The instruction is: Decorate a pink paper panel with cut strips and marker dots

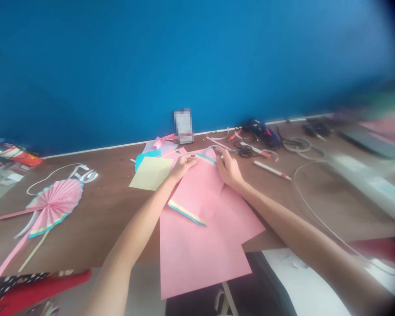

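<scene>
My left hand (pixel 183 166) and my right hand (pixel 228 167) rest close together on a large pink paper sheet (pixel 197 254), which overlaps further pink sheets. A narrow teal paper strip (pixel 206 158) lies between my fingertips, and its ends meet both hands. I cannot tell whether either hand grips it. A curved white paper strip (pixel 212 150) arcs just beyond it. Below my hands lies a yellow-and-blue striped paper strip (pixel 187 213). To the left of my left hand sits a pale yellow paper square (pixel 150 173), overlapping a turquoise sheet (pixel 147 159).
A pleated pink paper fan (pixel 55 204) lies on the brown table (pixel 319 215) at left. Scissors (pixel 245 151), a marker (pixel 272 170), a pink paper bow (pixel 164 140) and a coiled white cable (pixel 298 145) lie at the back, against a blue wall (pixel 151 66).
</scene>
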A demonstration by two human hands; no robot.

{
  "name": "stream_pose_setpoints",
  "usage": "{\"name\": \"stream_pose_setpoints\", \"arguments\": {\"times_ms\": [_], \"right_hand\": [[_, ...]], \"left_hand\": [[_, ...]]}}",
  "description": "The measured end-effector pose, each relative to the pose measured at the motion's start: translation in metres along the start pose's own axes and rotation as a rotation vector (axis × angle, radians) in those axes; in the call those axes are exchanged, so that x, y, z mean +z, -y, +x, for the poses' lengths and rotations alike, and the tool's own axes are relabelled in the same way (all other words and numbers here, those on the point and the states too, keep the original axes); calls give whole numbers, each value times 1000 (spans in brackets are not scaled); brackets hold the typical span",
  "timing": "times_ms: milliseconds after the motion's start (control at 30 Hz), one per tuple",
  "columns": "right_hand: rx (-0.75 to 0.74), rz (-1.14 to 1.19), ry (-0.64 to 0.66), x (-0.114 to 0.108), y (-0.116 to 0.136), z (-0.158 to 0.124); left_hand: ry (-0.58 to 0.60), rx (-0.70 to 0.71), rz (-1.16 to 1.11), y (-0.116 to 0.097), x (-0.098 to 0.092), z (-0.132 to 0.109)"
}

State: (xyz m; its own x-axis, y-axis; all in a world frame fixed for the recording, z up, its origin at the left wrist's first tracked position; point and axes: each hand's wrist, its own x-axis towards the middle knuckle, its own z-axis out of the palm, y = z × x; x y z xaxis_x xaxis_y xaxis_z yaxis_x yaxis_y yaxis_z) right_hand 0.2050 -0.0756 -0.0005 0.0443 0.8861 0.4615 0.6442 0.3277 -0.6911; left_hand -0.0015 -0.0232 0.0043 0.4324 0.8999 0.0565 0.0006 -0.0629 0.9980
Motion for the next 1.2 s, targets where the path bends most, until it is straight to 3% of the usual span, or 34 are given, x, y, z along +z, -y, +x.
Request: {"name": "stream_pose_setpoints", "arguments": {"times_ms": [200,300,367,433,533,600,733,900,1200], "right_hand": [[102,150,-109,4,-18,4],[144,68,-160,2,-19,5],[75,-71,-215,-1,-14,5],[-84,-194,-242,-4,-6,3],[-258,-158,-159,-3,8,-4],[-294,-45,-76,1,15,-8],[-241,144,17,13,16,-12],[-172,232,38,24,3,-10],[-232,133,37,24,-4,-11]], "left_hand": [[1,2,16,1,2,-4],[28,46,105,2,5,-4],[39,62,158,2,7,-4],[39,59,201,2,9,-5],[57,58,255,1,11,-6],[84,77,299,1,13,-7],[150,89,333,2,14,-8],[286,71,251,3,12,-6],[285,120,271,5,10,-5]]}}
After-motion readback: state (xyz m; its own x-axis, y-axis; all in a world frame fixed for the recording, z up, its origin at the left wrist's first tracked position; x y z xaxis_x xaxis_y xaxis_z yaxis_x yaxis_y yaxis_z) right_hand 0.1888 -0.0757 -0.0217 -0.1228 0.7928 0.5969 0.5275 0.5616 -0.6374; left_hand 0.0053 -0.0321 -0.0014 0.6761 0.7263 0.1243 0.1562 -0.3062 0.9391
